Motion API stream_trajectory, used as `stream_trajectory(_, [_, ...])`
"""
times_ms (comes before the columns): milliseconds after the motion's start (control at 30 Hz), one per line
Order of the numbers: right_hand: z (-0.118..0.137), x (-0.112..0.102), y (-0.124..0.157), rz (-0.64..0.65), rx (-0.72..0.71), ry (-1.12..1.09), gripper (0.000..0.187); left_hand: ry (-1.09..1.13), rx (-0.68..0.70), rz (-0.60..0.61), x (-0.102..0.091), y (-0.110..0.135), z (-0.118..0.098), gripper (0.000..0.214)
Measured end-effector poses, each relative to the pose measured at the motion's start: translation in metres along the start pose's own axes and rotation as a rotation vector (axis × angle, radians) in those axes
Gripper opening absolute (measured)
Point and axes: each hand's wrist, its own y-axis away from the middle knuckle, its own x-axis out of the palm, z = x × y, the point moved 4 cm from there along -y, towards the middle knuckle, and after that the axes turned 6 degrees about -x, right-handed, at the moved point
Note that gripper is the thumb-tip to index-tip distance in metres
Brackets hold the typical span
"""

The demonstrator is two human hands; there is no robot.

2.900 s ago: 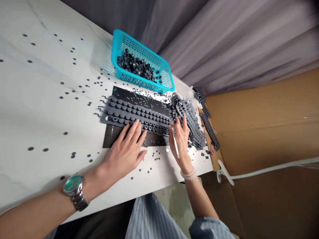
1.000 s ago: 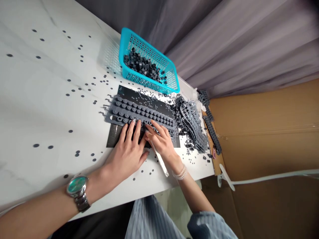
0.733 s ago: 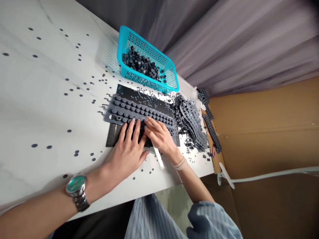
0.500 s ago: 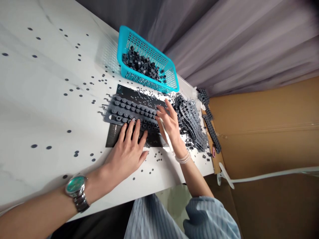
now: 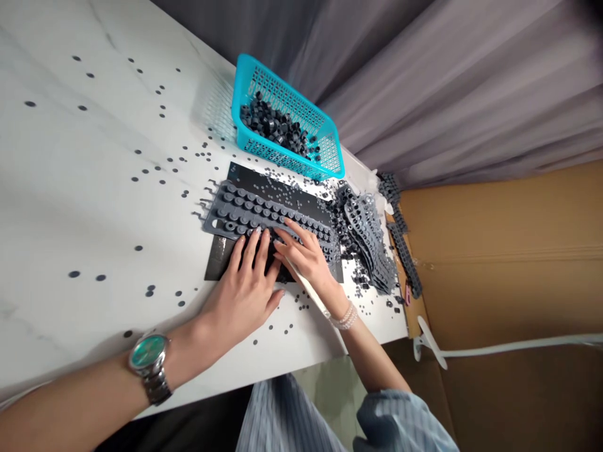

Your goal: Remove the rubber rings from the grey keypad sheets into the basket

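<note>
A dark grey rubber sheet [image 5: 254,210] with rows of round raised knobs lies on a black board [image 5: 218,254]. My left hand [image 5: 247,279] rests with fingers outstretched, their tips on the near edge of the sheet. Close beside it, my right hand [image 5: 306,257] is closed around a slim white stick-like tool [image 5: 313,296]; its working tip is hidden beneath the fingers. The right index finger reaches over the knobs near the sheet's middle.
Behind the board stands a turquoise basket [image 5: 287,157] holding many small dark rubber pieces. A heap of perforated grey sheets [image 5: 370,235] lies to the right. Small dark discs [image 5: 150,290] are scattered over the white marbled table [image 5: 85,207]. A cardboard box [image 5: 509,245] borders the right side.
My right hand has moved left and nearer along the sheet, bringing the white tool next to my left hand. The left hand keeps its place on the sheet. The whole view has shifted slightly.
</note>
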Motion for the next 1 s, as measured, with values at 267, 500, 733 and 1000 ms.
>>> stream_trajectory(267, [-0.001, -0.002, -0.007, 0.039, -0.021, 0.011, 0.015, 0.0, -0.001, 0.002, 0.001, 0.0, 0.0, 0.064])
stream_trajectory(500, [-0.008, 0.002, -0.024, 0.06, -0.075, 0.047, 0.022, -0.032, 0.005, 0.017, -0.001, 0.0, 0.0, 0.065])
stream_trajectory(733, [-0.031, -0.016, -0.034, -0.152, 0.082, 0.026, 0.021, -0.009, -0.005, -0.007, -0.002, 0.0, -0.001, 0.063])
stream_trajectory(1000, [-0.004, -0.014, -0.014, -0.102, 0.0, -0.068, 0.016, -0.16, 0.125, -0.139, -0.002, 0.01, -0.013, 0.053])
